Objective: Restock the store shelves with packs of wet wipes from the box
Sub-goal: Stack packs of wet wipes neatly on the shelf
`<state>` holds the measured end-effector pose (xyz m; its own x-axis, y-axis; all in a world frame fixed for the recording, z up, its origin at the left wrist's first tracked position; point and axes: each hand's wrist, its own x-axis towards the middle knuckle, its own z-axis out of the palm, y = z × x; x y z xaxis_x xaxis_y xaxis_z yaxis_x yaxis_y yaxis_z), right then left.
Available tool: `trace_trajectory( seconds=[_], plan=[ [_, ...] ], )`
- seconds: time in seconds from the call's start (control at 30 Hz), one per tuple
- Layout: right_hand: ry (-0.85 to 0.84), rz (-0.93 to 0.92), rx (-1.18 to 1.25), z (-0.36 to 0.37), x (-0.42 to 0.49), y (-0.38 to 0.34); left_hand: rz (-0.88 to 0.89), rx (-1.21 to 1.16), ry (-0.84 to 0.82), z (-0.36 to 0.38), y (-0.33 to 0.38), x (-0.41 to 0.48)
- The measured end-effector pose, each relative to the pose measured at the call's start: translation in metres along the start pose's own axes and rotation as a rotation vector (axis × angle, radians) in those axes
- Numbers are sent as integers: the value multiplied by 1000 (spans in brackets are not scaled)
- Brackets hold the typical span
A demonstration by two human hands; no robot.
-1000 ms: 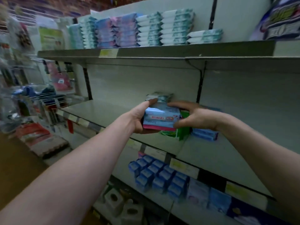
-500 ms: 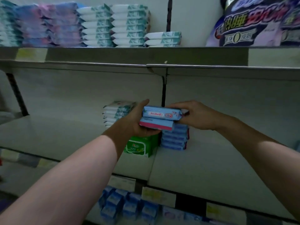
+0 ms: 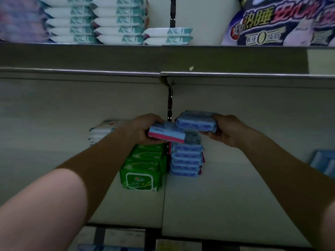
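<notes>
Partway through restocking wipes
Grips pink-edged pack (image 3: 166, 134) in left hand (image 3: 143, 129), blue pack (image 3: 196, 122) in right hand (image 3: 224, 131), both just above the blue stack (image 3: 186, 158); seemingly room beside it to fill.

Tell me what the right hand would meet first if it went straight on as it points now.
Probably the pink-edged pack in the left hand: the right hand points left, its blue pack leading. Depth is unclear.

Bare shelf board (image 3: 235, 196) lay open to the right of the blue stack (image 3: 186, 158) and in front of it. The green packs (image 3: 143, 169) (just beside that stack) and white packs (image 3: 101, 131) behind them blocked the left-centre; the upper shelf's lip (image 3: 108, 71) capped the headroom.
</notes>
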<state>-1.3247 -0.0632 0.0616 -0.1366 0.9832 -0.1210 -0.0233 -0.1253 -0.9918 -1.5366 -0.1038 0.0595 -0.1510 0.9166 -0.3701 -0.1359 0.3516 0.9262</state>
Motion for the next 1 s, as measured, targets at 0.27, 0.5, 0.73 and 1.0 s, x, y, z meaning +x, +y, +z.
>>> trace_trajectory(
  seconds=[0.27,0.5,0.73,1.0],
  plan=[
    [-10,75,-26,-9,28,2,45,-118,54,-15,12,20],
    [-31,90,-228,7,44,25,39,-169,48,-7,14,24],
    [-13,34,-381,9,59,33,22,-191,-18,15,12,27],
    [-27,-480,-482,-9,47,6,1,-121,-56,45,16,25]
  ],
)
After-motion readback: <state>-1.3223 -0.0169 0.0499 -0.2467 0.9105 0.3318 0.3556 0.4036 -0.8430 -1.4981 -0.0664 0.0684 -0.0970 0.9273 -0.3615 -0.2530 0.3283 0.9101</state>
